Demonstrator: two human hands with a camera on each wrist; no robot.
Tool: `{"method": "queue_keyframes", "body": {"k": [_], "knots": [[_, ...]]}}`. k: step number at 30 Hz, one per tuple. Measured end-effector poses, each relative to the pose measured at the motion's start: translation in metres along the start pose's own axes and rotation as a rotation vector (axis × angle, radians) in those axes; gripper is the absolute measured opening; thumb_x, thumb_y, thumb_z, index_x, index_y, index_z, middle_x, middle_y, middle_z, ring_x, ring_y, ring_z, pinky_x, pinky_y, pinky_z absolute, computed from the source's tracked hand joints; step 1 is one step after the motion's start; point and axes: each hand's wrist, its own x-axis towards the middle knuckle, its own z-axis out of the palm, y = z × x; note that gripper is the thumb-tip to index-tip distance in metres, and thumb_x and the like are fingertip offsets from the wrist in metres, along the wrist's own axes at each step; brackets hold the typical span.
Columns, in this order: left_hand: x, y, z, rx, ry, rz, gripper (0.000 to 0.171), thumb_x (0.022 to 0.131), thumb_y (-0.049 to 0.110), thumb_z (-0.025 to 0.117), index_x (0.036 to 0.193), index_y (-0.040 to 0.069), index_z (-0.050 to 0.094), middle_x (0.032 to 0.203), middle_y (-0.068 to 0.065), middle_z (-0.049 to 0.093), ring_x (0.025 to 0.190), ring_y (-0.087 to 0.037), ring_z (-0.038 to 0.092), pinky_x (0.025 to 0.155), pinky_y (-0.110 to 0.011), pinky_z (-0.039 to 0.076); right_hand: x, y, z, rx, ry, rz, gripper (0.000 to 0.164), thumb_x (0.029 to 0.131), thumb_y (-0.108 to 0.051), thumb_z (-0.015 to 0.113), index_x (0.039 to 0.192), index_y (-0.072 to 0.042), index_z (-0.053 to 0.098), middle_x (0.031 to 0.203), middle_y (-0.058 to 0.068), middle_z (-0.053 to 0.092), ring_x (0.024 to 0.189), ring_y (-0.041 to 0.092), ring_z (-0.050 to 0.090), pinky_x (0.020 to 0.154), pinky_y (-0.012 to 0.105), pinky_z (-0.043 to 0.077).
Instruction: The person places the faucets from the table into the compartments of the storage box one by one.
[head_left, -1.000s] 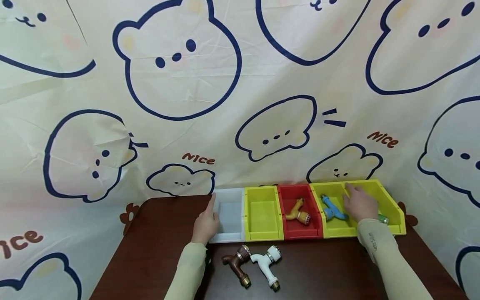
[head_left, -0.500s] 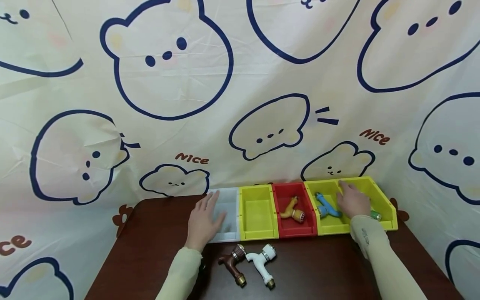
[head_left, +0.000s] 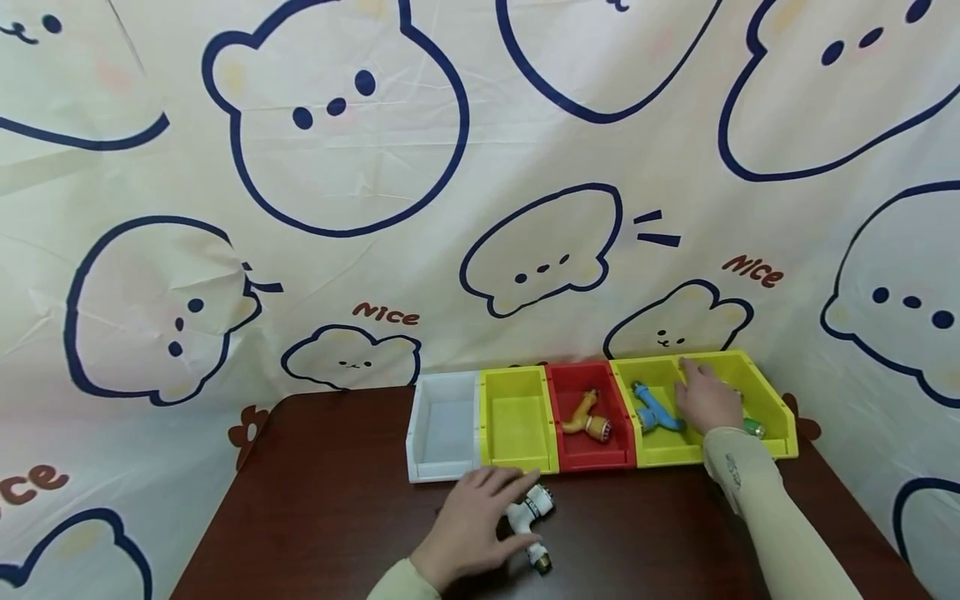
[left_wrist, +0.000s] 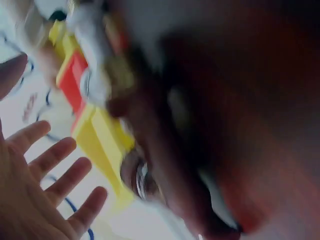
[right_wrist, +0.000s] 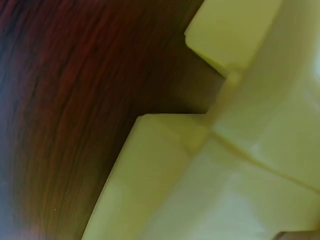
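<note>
My left hand (head_left: 472, 529) hovers palm down over the front of the table, fingers spread and thumb out beside a white faucet (head_left: 521, 517). A brown faucet (left_wrist: 165, 155) lies under that hand, hidden in the head view, and looks large and blurred in the left wrist view. At the right, my right hand (head_left: 708, 400) holds the dividing wall of the yellow bins (head_left: 772, 408), its index finger reaching the back rim. A blue faucet (head_left: 656, 410) lies left of this hand. Something green (head_left: 753, 427) shows on its right, partly covered.
Left of the yellow pair, a red bin (head_left: 558, 400) holds an orange-yellow faucet (head_left: 587, 417). Another yellow bin (head_left: 517, 417) and a white bin (head_left: 442, 421) continue the row along the table's back edge. A cartoon-printed cloth (head_left: 360, 267) hangs behind the brown table (head_left: 315, 500).
My left hand has left the white bin's outer wall and come forward and right over the brown faucet, its fingers spreading. My right hand stays at the yellow bins.
</note>
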Motion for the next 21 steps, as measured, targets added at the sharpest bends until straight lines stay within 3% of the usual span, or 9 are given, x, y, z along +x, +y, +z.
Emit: {"method": "queue_keyframes", "body": {"k": [4,7,21], "knots": [[-0.002,0.011,0.007,-0.038,-0.115,0.061,0.076,0.085,0.072,0.046,0.150,0.042,0.023,0.140,0.010,0.047,0.122,-0.017,0.048,0.096,-0.050,0.042,-0.001,0.000,0.000,-0.005,0.004,-0.002,0.051,0.099,-0.027,0.043,0.143,-0.001,0.038,0.127,0.030,0.046,0.089,0.048,0.056,0.077,0.067,0.040],[-0.004,0.014,0.012,-0.062,-0.150,0.088,0.075,0.085,0.071,0.047,0.150,0.043,0.022,0.143,0.009,0.044,0.123,-0.018,0.047,0.093,-0.052,0.044,-0.001,-0.001,0.000,-0.003,-0.006,0.006,0.052,0.099,-0.027,0.043,0.143,-0.001,0.037,0.127,0.030,0.046,0.090,0.047,0.055,0.079,0.067,0.039],[-0.005,0.019,0.014,-0.018,-0.129,0.149,0.058,0.086,0.065,0.053,0.136,0.035,0.053,0.146,0.001,0.042,0.118,-0.022,0.052,0.088,-0.046,0.047,-0.002,-0.002,0.001,0.000,0.003,0.009,0.052,0.099,-0.028,0.044,0.143,-0.002,0.038,0.127,0.029,0.046,0.093,0.049,0.055,0.081,0.069,0.038]]}}
